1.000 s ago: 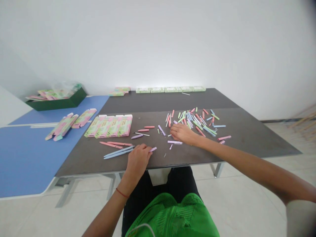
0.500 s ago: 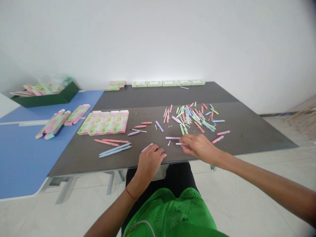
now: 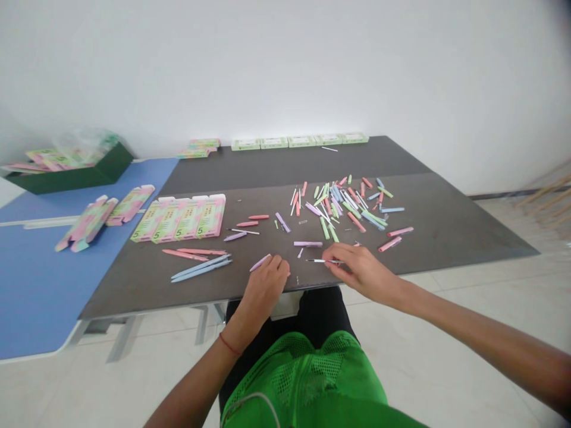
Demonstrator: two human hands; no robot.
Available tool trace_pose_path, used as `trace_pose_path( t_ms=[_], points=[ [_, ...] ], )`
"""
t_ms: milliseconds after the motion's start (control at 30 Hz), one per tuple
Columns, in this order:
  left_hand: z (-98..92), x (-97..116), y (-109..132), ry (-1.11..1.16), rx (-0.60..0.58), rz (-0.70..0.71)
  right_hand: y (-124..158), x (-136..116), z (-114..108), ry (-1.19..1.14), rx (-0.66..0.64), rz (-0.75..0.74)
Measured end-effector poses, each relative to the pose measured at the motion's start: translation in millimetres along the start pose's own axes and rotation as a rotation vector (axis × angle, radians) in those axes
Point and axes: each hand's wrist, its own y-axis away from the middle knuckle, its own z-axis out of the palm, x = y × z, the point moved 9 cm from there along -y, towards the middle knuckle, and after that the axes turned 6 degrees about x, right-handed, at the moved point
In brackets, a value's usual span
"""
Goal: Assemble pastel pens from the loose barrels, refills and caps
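Observation:
My left hand (image 3: 268, 279) is closed near the table's front edge, with a purple pen barrel (image 3: 260, 263) sticking out from its fingers. To its right, my right hand (image 3: 354, 266) pinches a white pen refill (image 3: 317, 260) whose dark tip points left. A purple barrel piece (image 3: 307, 244) and a small purple clip (image 3: 300, 253) lie just beyond the refill. By the left hand, a tiny clear spring-like piece (image 3: 297, 279) rests close to the edge. Another refill (image 3: 245, 231) and a purple barrel (image 3: 235, 236) lie farther left.
Mixed pen parts (image 3: 341, 205) are heaped right of centre. Assembled blue pens (image 3: 200, 268) and pink pens (image 3: 191, 254) lie at left, below flat printed boxes (image 3: 190, 220). More boxes (image 3: 301, 141) line the back. A dark green bin (image 3: 96, 169) stands on the blue table (image 3: 31, 279).
The small clear piece, earlier at my left fingertips, now lies on the table apart from them. My right hand keeps its pinch on the refill. The view has shifted slightly.

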Motion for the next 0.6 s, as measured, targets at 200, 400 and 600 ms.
trace_pose_path(
  t_ms=[200,400,600],
  points=[
    [-17.8,3,12,0.062,0.126,-0.06,14,29,24,-0.188,0.136,0.258],
    [-6.9,30,23,0.214,0.114,-0.039,34,76,83,-0.884,0.259,0.733],
    [6.1,34,13,0.258,0.112,-0.04,28,79,85,-0.946,0.343,0.739]
  ],
)
